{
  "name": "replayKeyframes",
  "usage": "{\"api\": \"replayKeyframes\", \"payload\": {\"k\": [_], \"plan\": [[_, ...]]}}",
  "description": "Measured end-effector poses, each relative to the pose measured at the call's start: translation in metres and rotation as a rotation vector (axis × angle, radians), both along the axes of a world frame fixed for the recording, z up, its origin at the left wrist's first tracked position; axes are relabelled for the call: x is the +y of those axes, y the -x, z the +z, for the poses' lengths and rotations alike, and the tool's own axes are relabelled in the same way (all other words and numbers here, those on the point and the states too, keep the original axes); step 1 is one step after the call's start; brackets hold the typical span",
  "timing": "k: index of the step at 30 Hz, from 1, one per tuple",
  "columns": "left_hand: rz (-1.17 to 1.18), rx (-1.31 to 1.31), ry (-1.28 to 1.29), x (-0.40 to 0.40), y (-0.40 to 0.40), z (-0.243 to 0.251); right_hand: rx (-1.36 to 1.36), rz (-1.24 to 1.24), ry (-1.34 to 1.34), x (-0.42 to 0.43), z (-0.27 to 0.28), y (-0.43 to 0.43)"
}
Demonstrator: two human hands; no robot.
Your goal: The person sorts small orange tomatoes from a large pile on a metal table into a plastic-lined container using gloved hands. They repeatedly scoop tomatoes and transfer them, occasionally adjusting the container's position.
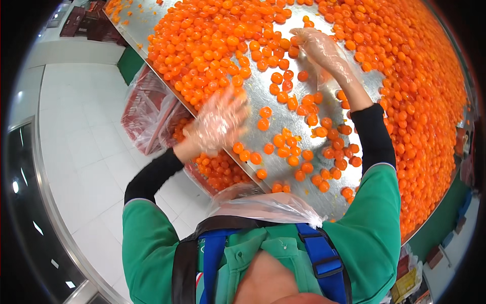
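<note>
Both of my hands are in clear plastic gloves over a metal table [252, 98]. Blurred, my left hand [220, 117] has its fingers spread above the table's near-left edge, beside a heap of glossy round orange food pieces [190, 53] that look like egg yolks. Farther off, my right hand [319, 47] is low over the metal, its fingertips close to several loose yolk-like pieces [279, 45]. Whether it grips one is hidden. Below the table edge, a lined red crate [203, 182] holds more such pieces [224, 171].
A much larger heap of the orange pieces [417, 114] covers the table's right side. Another red crate with clear plastic film [146, 106] stands on the white tiled floor [87, 114] at left. Dark red crates [81, 22] are stacked farther back.
</note>
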State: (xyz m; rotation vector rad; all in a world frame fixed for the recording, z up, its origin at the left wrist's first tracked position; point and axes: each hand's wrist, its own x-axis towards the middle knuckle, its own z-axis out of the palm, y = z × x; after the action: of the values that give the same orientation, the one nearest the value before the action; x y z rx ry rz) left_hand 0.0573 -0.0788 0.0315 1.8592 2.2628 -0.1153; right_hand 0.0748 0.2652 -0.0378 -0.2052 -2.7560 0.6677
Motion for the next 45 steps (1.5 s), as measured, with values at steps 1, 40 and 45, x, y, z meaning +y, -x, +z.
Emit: {"api": "replayKeyframes", "payload": {"k": [1, 40, 45], "plan": [[-0.032, 0.049, -0.043, 0.0, 0.024, -0.008, -0.034, -0.022, -0.036, 0.003, -0.003, 0.003], [0.303, -0.514, -0.203, 0.068, 0.083, 0.009, -0.084, -0.138, 0.351, -0.003, 0.037, -0.11], [0.527, -1.177, 0.278, -0.064, 0.02, 0.028, 0.096, 0.091, -0.031, 0.039, 0.016, 0.015]]}}
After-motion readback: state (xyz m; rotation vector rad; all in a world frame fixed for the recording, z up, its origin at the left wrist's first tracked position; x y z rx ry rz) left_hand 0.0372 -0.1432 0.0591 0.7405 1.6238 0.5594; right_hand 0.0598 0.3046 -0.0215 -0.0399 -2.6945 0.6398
